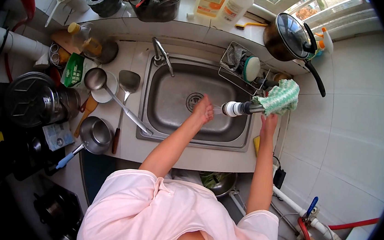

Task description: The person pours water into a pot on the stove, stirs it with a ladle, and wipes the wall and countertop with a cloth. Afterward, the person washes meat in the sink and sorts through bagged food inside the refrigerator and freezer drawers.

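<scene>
My left hand [203, 109] is over the stainless steel sink [173, 123], its thumb stretched out and its other fingers loosely bent. I see nothing held in it. Just right of it, a black and white faucet spout [237, 108] points at the hand, and a faint clear stream shows between them. A green and white knitted cloth [281, 96] hangs over the faucet's pipe. My right hand [269, 123] is raised right below the cloth at the sink's right side. Its fingertips are partly hidden, so I cannot tell whether it grips the cloth or the pipe.
A second faucet [161, 54] stands at the sink's back left. A wire rack [238, 69] with a round scrubber sits at the back right. A ladle [115, 96], spatula [128, 84] and small saucepan [96, 134] lie left. A lidded pot [290, 37] stands on the ledge.
</scene>
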{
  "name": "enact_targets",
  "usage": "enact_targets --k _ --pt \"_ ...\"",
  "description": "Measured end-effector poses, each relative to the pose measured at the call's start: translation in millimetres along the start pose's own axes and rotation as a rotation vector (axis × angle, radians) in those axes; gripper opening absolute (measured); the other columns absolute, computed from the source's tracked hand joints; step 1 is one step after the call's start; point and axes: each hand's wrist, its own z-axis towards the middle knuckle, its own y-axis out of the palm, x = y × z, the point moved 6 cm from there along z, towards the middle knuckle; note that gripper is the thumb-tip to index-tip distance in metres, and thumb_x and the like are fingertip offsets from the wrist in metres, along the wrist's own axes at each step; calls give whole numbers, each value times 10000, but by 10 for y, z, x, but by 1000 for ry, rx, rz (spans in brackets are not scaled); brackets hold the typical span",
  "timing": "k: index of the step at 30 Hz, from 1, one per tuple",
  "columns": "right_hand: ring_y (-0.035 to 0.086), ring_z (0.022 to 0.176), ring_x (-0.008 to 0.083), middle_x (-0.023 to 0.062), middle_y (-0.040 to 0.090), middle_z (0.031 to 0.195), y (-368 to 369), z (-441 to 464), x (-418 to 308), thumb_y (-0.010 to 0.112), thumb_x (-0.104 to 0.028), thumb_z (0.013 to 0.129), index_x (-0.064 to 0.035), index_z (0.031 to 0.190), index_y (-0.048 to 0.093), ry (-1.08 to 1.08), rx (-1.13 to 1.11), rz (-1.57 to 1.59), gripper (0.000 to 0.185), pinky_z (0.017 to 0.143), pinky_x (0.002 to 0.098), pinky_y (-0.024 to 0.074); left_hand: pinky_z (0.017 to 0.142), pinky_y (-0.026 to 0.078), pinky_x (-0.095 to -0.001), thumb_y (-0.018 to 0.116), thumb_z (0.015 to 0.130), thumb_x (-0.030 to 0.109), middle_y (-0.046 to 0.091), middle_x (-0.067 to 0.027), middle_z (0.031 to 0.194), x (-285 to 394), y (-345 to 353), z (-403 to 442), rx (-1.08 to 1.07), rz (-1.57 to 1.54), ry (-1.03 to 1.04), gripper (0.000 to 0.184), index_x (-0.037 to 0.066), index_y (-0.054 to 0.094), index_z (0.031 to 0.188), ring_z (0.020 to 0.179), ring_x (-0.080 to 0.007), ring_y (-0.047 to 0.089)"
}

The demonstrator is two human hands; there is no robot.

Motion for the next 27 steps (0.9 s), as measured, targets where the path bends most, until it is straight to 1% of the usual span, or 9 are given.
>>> enact_targets --k 2,5,8,11,14,15,17,21,27 --pt "523 1033 186 44 511 1189 57 219 -85 604 -192 848 -52 1260 417 -20 -100 135 475 838 320 433 398 308 -245 446 867 564 428 27 530 42 74 -94 -182 -34 9 419 183 492 699 424 -130 397" --pt "518 1051 187 37 510 1186 217 380 -299 588 -205 863 -73 1268 413 -40 -207 248 461 864 340 435 495 396 -280 457 888 503 507 -31 652 163 436 -389 92 -217 38 391 126 561 886 570 -163 494" --pt "519 1054 184 36 512 1184 298 544 -357 578 -213 872 -93 1270 416 -51 -277 345 446 878 350 437 612 449 -315 515 894 388 563 -83 781 213 524 -547 55 -132 84 339 82 572 1026 735 -198 533" --pt "525 1047 181 34 524 1165 270 592 -301 573 -209 876 -93 1258 428 -57 -261 318 425 871 361 444 573 468 -335 569 880 232 567 -100 851 236 348 -454 140 -58 175 240 87 561 1071 791 -214 536" --pt "533 1034 172 29 532 1149 385 225 -533 565 -207 882 -88 1240 440 -133 -304 259 397 833 358 458 517 455 -302 601 856 133 564 -81 890 273 167 -363 56 -63 93 273 100 536 1119 667 -194 537" --pt "535 1030 167 27 534 1145 418 30 -566 562 -208 885 -87 1234 444 -168 -334 247 387 817 354 464 484 425 -288 593 864 158 558 -64 837 285 173 -407 35 -41 86 232 107 543 1085 618 -174 515" --pt "551 994 136 20 552 1119 229 -70 -51 573 -210 881 -91 1204 471 -7 -108 139 359 757 304 472 419 366 -262 577 881 210 545 -31 731 313 219 -475 -11 4 76 164 120 556 1017 520 -135 471" --pt "587 870 97 10 594 1032 640 -869 434 582 -180 874 -83 1121 542 84 -309 -81 268 668 218 449 364 242 -256 512 905 366 397 26 522 307 174 -522 121 -9 67 256 156 479 764 386 -110 316" --pt "568 695 126 50 601 912 1350 -1721 149 614 -106 816 -53 1006 593 -377 -503 -389 198 611 239 456 332 188 -282 430 914 480 294 15 453 333 241 -625 279 75 192 423 168 363 637 329 -132 223"
